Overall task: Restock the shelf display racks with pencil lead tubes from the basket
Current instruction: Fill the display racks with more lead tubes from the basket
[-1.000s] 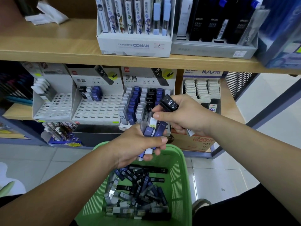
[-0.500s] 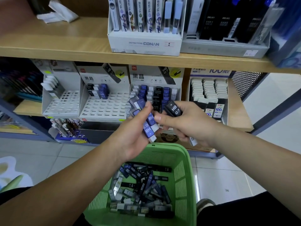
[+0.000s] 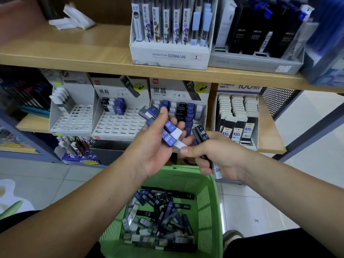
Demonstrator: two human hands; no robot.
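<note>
Up come both hands from the green basket (image 3: pixel 210 202), and your left hand (image 3: pixel 154 146) now fans its blue tubes (image 3: pixel 168 133) higher above the rim. That grip is curled round the bundle. Your right hand (image 3: pixel 219 157), above the basket's far right corner, keeps a black HB tube (image 3: pixel 202 134) tucked in its grip while thumb and forefinger reach the bundle's white-capped tube (image 3: pixel 178 146). You're sorting stock, I'd say. Next: carry one tube to the half-empty rack (image 3: pixel 119 123) beyond the basket and seat it in a free slot. Loose tubes (image 3: pixel 158 216) wait in the basket.
</note>
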